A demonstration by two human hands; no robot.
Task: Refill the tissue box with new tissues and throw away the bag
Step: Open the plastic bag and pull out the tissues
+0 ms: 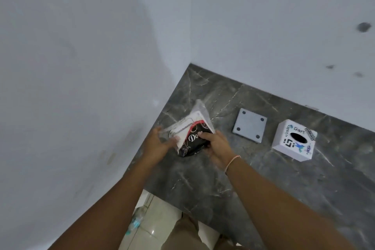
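Note:
A pack of tissues in a clear plastic bag (189, 128) with black, red and white print stands tilted on the dark marble counter (263, 178), near its left corner. My left hand (160, 144) grips the bag's left side. My right hand (217, 146) holds its lower right part, thumb on the black print. To the right stands a white cube tissue box (293, 140) with stickers and a dark oval opening on top. Between bag and box lies the box's grey square base plate (250, 125) with a dark dot in each corner.
White walls meet at the counter's far left corner. The counter's front edge runs diagonally below my arms, with pale floor tiles (160, 223) and a plastic bottle (136, 221) beneath it.

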